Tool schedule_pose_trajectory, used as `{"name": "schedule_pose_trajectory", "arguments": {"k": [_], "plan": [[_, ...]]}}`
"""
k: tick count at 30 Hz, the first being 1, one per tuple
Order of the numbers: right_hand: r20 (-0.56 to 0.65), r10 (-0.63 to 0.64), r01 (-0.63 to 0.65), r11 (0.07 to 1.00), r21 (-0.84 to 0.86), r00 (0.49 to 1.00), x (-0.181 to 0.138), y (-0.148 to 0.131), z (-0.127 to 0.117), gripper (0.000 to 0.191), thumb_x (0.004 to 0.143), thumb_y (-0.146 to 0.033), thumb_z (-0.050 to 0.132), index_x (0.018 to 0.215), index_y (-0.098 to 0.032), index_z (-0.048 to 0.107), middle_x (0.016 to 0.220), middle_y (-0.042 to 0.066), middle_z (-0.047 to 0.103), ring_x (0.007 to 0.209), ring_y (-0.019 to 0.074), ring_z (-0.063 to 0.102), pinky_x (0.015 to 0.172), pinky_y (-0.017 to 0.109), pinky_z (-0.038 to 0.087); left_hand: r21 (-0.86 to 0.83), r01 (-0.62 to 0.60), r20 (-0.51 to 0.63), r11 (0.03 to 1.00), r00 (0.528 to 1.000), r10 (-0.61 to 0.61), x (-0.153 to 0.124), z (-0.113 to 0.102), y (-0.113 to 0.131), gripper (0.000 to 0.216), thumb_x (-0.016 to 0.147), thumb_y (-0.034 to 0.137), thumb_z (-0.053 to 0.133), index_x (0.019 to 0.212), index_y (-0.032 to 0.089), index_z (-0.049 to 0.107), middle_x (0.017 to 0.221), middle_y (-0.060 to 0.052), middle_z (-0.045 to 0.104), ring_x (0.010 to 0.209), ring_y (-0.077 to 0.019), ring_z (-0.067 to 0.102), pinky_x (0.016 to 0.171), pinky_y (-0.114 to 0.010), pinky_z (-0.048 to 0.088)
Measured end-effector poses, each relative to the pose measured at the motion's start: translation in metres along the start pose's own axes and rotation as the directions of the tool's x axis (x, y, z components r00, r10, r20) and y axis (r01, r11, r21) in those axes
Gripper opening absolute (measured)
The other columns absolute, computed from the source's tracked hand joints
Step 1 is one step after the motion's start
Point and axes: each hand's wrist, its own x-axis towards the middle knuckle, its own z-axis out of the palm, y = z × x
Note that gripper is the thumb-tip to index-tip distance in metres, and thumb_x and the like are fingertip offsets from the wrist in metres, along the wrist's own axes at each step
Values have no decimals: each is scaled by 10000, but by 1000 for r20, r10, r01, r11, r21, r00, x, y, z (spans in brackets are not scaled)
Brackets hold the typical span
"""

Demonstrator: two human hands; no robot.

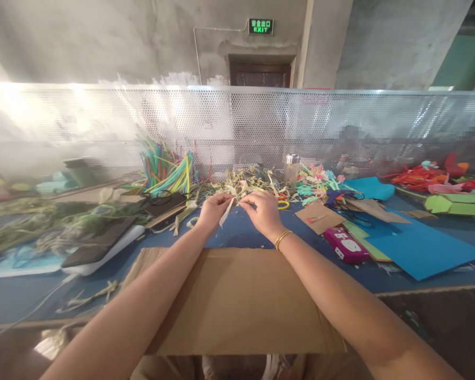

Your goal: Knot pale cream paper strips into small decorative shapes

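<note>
My left hand (212,212) is closed in a pinch on a thin pale strip (227,212), which looks like dried husk. One end of this strip hangs down below the fingertips. My right hand (264,212), with a gold bracelet (282,239) at the wrist, pinches at the strip's other side, close to the left fingertips. Exactly how the strip runs between the fingers is too small to tell. Just beyond both hands lies a heap of dry, pale green strips (257,177). Beneath my forearms, a brown cardboard sheet (249,301) reaches over the table's front edge.
Coloured pipe cleaners (168,174) stand at the back left, near a dark tablet-like slab (101,243). To the right are a purple box (346,245), blue sheets (423,243) and pastel paper flowers (320,179). A perforated metal screen (206,121) borders the blue table (237,227).
</note>
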Motion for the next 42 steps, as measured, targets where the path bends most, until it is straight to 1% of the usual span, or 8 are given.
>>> {"name": "schedule_pose_trajectory", "arguments": {"k": [3, 7, 14, 19, 22, 26, 32, 42], "plan": [[-53, 55, -52, 997, 51, 997, 1, 3, 4, 114, 836, -334, 627, 786, -246, 680, 985, 27, 695, 1013, 223, 593, 949, 382, 387, -26, 10, 57, 1000, 998, -9, -2, -1, 2, 264, 668, 405, 749, 708, 163, 650, 550, 28, 512, 469, -68, 392, 449, -208, 272], [86, 117, -138, 946, 293, 989, -1, 7, 11, 129, 857, -313, 570, 822, -216, 649, 828, 14, 696, 809, 164, 641, 780, 289, 469, -114, 80, 176, 990, 983, -59, -5, -1, 3, 278, 708, 409, 719, 656, 164, 597, 527, 44, 436, 454, -58, 352, 431, -198, 233], [95, 134, -161, 899, 408, 986, -4, 6, 18, 154, 840, -333, 582, 801, -195, 638, 760, 23, 687, 713, 152, 633, 698, 269, 485, 4, 6, 19, 1000, 1000, -6, -5, 2, 1, 278, 657, 347, 759, 855, 156, 723, 577, 10, 569, 504, -82, 446, 443, -209, 249], [110, 171, -203, 857, 474, 979, -3, 7, 18, 164, 835, -342, 593, 795, -196, 654, 731, 24, 681, 662, 156, 639, 653, 277, 501, -61, -19, 47, 998, 999, 22, -5, 1, 1, 257, 618, 303, 785, 829, 163, 744, 578, 12, 579, 496, -79, 436, 473, -223, 295], [87, 146, -170, 862, 478, 985, -2, 6, 17, 164, 842, -334, 585, 846, -200, 680, 789, 33, 693, 682, 154, 647, 657, 282, 508, -161, 20, 21, 987, 1000, -16, -4, 2, 0, 255, 581, 290, 812, 788, 162, 737, 647, 3, 603, 508, -61, 437, 479, -209, 312], [50, 140, -147, 872, 467, 989, -1, 4, 15, 111, 814, -291, 616, 855, -209, 678, 790, 23, 700, 681, 148, 647, 671, 286, 515, -232, 103, 36, 967, 995, -98, -3, 3, 1, 280, 578, 321, 822, 785, 152, 736, 598, 21, 558, 498, -47, 426, 485, -184, 329], [8, 169, -157, 890, 427, 986, -1, 3, 14, 89, 786, -292, 638, 761, -207, 631, 699, 6, 674, 641, 149, 632, 649, 286, 512, -259, 96, 178, 961, 983, -51, -4, 4, 0, 231, 633, 311, 802, 778, 150, 720, 560, 37, 504, 490, -47, 396, 466, -174, 307], [-12, 180, -162, 912, 377, 984, -2, 0, 12, 75, 783, -261, 609, 735, -204, 605, 672, 1, 652, 604, 138, 609, 614, 268, 493, -343, 149, 222, 927, 972, -74, -8, 6, 6, 172, 613, 212, 796, 761, 160, 724, 676, 14, 602, 585, -62, 492, 589, -197, 398]]}}
